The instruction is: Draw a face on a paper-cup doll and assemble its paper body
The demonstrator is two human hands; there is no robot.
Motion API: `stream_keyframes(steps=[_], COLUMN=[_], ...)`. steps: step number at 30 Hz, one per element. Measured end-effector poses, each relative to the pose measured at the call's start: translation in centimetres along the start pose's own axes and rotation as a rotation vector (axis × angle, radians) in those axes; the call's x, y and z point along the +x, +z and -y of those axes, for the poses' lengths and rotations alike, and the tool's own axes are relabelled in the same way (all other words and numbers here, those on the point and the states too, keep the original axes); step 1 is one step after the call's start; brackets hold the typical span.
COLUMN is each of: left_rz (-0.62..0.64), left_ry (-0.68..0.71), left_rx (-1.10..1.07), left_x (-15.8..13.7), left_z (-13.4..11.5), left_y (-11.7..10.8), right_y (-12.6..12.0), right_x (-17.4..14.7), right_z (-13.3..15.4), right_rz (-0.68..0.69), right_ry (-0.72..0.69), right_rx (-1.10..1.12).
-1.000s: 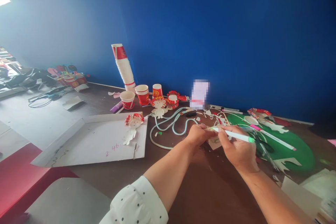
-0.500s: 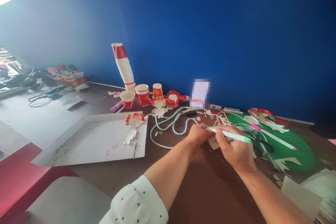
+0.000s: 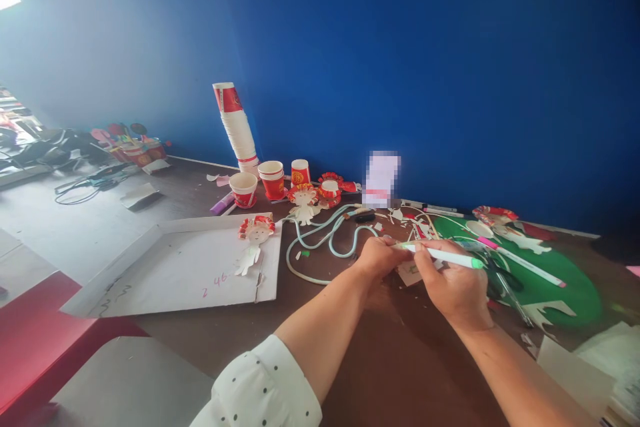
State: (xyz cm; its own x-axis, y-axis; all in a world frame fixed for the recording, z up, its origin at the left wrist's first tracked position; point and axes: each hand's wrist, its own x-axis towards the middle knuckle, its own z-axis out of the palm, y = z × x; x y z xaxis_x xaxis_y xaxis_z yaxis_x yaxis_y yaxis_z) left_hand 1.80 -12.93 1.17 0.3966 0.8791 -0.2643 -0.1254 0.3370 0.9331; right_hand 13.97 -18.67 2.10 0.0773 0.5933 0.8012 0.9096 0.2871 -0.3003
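Observation:
In my right hand (image 3: 453, 287) is a white marker (image 3: 450, 255) with a green end, its tip pointing left. The fingers are wrapped round the barrel. My left hand (image 3: 379, 257) is closed beside the marker's tip; what it pinches is mostly hidden by the fingers. Under the two hands lies a small paper piece (image 3: 411, 272) with a green mark. Left of my left arm, a paper-cup figure (image 3: 258, 235) with a red and white fringed head lies on the rim of a white box lid (image 3: 190, 267).
A leaning stack of paper cups (image 3: 235, 127) stands by the blue wall (image 3: 400, 47). A pale blue cable (image 3: 325, 233) loops across the table. Scissors (image 3: 513, 293), a pink-capped marker (image 3: 523, 261) and paper scraps lie on a green round sheet (image 3: 580, 290) at right.
My right hand and the marker have shifted slightly to the right. My left hand stays almost where it was.

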Motion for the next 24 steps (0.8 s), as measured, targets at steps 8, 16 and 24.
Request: stream_keyframes(steps=[8,16,24], left_rz=[0.001,0.002,0.006], left_ry=[0.004,0.001,-0.022], left_rx=[-0.053,-0.094,-0.075], left_x=[0.12,0.45,0.17], left_z=[0.16,0.43,0.16], left_y=[0.00,-0.03,-0.08], right_y=[-0.17,-0.38,-0.39], right_x=[0.06,0.25,0.25], right_z=[-0.03,0.07,-0.16], right_rz=[-0.029,-0.031,-0.048], right_ry=[0.029,0.078,0.113], right_rx=[-0.032,-0.043,-0.070])
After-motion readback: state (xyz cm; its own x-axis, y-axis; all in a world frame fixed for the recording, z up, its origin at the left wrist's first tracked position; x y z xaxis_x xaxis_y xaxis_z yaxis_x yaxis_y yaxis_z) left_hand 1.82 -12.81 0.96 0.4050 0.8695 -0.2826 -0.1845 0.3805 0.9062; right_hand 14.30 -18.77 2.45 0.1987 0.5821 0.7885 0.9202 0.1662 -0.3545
